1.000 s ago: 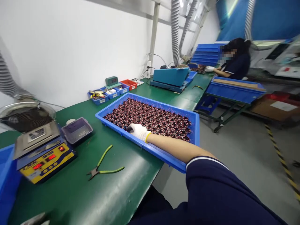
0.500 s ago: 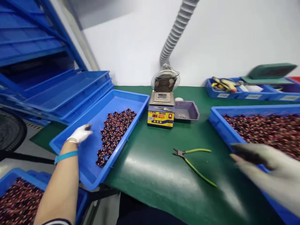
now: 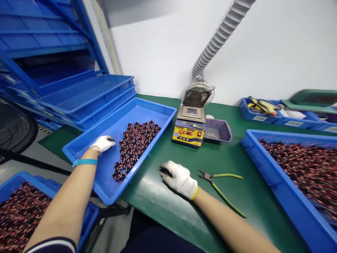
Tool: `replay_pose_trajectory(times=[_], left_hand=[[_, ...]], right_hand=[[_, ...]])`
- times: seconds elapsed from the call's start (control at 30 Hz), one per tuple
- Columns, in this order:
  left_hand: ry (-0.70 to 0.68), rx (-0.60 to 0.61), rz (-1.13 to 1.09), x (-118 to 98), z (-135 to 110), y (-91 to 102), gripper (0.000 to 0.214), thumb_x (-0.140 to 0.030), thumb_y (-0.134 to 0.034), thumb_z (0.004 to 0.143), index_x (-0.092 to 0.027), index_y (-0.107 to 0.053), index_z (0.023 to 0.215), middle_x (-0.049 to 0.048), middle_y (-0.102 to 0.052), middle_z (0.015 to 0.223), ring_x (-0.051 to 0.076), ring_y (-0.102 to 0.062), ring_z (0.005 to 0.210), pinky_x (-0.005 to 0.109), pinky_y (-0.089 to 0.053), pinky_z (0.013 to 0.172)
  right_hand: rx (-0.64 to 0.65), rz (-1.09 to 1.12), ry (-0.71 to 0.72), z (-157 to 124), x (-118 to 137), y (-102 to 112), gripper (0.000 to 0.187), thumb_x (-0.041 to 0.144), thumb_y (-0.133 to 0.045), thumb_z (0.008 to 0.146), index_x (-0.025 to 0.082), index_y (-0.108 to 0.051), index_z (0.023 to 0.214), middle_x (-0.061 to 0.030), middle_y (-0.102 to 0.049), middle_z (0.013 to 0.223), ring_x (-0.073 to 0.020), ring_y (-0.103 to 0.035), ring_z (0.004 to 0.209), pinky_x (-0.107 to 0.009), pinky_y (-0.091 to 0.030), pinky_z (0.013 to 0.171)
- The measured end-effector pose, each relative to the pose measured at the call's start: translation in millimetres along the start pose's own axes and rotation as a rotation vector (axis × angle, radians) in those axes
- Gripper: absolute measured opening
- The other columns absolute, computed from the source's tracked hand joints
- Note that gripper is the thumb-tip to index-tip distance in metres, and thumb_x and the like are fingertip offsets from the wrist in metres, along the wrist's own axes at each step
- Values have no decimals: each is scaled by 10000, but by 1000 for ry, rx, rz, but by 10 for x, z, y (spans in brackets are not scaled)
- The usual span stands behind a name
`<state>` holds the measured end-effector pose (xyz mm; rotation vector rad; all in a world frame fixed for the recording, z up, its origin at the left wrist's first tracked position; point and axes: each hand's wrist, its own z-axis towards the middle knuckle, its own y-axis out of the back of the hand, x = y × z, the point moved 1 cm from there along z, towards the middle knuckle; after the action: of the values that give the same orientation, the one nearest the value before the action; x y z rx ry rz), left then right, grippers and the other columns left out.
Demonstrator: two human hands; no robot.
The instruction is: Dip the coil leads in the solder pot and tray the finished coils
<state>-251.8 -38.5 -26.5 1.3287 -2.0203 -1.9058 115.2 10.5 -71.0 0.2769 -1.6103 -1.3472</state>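
Observation:
My left hand (image 3: 103,143), in a white glove with dark fingertips, is over the bare left part of a blue tray (image 3: 86,142). Its fingers point right, loosely stretched, toward a cluster of small dark motor stators (image 3: 137,142) with copper-red windings. No part shows in that hand. Above the green tabletop, between this tray and the pliers, hovers my right hand (image 3: 179,177), gloved alike. Its fingers bend with a gap to the thumb, and I see nothing held. Diagonal pliers (image 3: 206,175) with green handles lie spread open just to its right.
A yellow-fronted solder pot (image 3: 188,131) stands at the back, beside a purple bin (image 3: 218,130) and below a grey exhaust hose (image 3: 213,45). At right is a blue tray (image 3: 273,179) full of stators. Stacked trays (image 3: 89,95) and a fan (image 3: 15,126) border the left.
My right hand has swung left from the right-hand tray to the middle of the table. My left hand stays over its tray. The view has turned slightly.

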Motion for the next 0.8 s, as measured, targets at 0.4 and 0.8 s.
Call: replay_pose_trajectory(times=[0.4, 0.8], left_hand=[[116, -6, -64, -118, -41, -33, 213, -390, -572, 591, -195, -631, 650, 32, -629, 598, 196, -608, 654, 250, -455, 518], [100, -19, 7, -148, -113, -76, 331, -484, -603, 538, -190, -676, 672, 0, -601, 543, 180, -567, 583, 239, -408, 467]], right_hand=[[-6, 61, -57, -110, -87, 108, 303, 297, -529, 779, 222, -611, 1060, -37, -651, 1040, -181, -606, 861, -268, -433, 700], [29, 87, -49, -122, -141, 132, 319, 299, -543, 762, 237, -609, 1067, -24, -655, 1042, -189, -607, 873, -275, -424, 701]])
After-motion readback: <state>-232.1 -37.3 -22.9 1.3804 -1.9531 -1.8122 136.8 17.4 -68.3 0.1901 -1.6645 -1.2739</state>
